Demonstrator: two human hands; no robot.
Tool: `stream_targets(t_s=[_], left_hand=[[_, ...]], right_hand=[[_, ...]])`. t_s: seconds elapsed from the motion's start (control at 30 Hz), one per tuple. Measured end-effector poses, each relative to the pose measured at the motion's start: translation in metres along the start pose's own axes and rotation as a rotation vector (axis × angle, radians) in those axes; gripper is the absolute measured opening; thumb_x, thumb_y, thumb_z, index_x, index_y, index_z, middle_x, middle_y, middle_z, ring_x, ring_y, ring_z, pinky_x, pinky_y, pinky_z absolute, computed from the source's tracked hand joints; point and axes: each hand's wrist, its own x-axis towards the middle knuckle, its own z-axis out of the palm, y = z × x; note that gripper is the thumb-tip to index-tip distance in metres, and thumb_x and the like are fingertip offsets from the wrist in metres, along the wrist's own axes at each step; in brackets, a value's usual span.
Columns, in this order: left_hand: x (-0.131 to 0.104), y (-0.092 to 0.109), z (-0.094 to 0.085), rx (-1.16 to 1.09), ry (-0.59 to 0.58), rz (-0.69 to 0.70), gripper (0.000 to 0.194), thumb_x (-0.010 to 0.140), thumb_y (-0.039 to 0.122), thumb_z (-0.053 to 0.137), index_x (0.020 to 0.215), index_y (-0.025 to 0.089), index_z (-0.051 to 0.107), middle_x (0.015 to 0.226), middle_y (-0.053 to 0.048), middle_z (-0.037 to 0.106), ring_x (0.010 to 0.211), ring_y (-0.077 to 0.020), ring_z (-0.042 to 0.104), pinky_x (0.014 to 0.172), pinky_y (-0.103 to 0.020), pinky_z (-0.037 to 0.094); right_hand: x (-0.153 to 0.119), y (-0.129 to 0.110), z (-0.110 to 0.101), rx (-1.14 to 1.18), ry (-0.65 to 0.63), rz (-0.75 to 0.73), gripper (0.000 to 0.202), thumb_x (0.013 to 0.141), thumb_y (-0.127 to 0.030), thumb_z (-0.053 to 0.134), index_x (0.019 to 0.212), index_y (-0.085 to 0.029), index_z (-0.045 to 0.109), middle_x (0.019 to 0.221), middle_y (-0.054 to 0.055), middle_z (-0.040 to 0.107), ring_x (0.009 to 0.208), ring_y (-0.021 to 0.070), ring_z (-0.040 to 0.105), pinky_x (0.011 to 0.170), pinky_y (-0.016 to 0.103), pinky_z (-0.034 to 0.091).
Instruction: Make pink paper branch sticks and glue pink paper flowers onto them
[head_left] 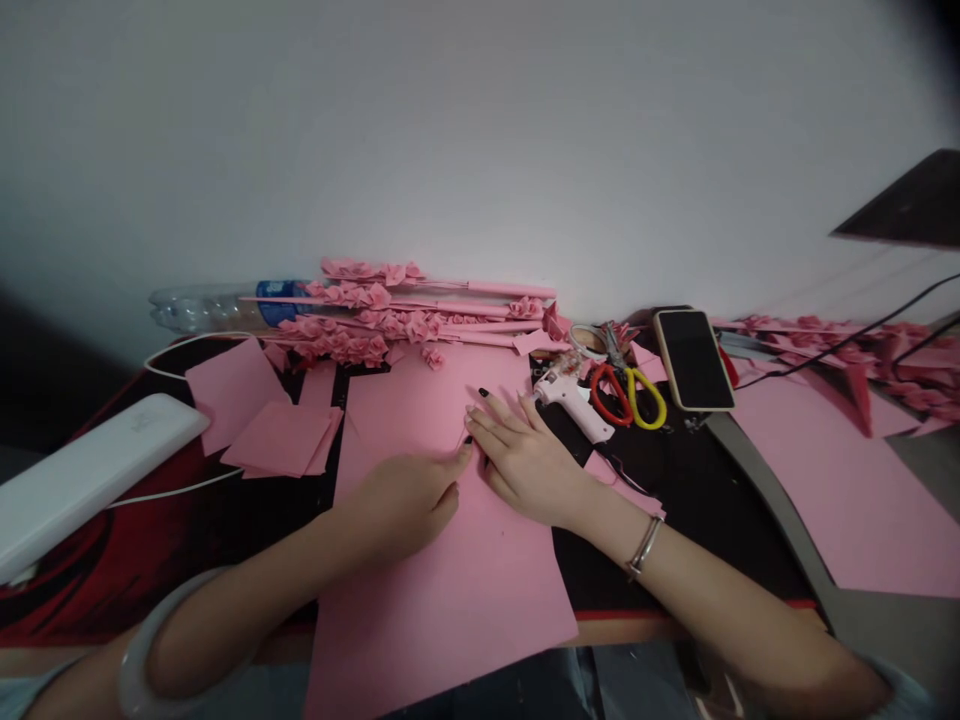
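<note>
A large sheet of pink paper (450, 620) lies in front of me and hangs over the front edge of the table. My left hand (412, 500) is closed over its middle, thumb and fingers pinched at what looks like a small edge of pink paper, mostly hidden by the hands. Right beside it, my right hand (525, 465) presses flat with its fingers stretched out, the fingertips close to the left thumb. Just past the right hand lies a pink glue gun (574, 402).
Pink paper flowers (360, 340) on rolled stems lie along the wall, near a plastic bottle (202, 308). Square pink papers (277, 438) and a white power-bank-like box (97, 470) are left. Scissors (645, 398), a phone (696, 360) and another pink sheet (862, 500) are right.
</note>
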Motion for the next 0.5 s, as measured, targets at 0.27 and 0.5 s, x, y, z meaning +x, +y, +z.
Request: stream_targets(t_s=[0.27, 0.5], left_hand=[[0.002, 0.0, -0.008, -0.206, 0.094, -0.023, 0.031, 0.086, 0.022, 0.042, 0.113, 0.016, 0.058, 0.063, 0.001, 0.061, 0.058, -0.0172, 0.055, 0.058, -0.026, 0.037], [0.001, -0.002, -0.004, -0.244, 0.154, -0.188, 0.006, 0.082, 0.024, 0.049, 0.086, 0.021, 0.049, 0.061, 0.003, 0.057, 0.062, -0.0179, 0.054, 0.058, -0.026, 0.034]], right_hand=[[0.005, 0.006, 0.003, 0.008, 0.035, -0.034, 0.039, 0.09, -0.009, 0.043, 0.126, -0.005, 0.055, 0.133, 0.016, 0.058, 0.141, 0.0293, 0.028, 0.115, 0.053, 0.025], [0.0, 0.01, 0.013, 0.082, 0.047, -0.02, 0.043, 0.091, -0.005, 0.04, 0.133, -0.006, 0.05, 0.137, 0.015, 0.055, 0.141, 0.0285, 0.026, 0.115, 0.05, 0.028]])
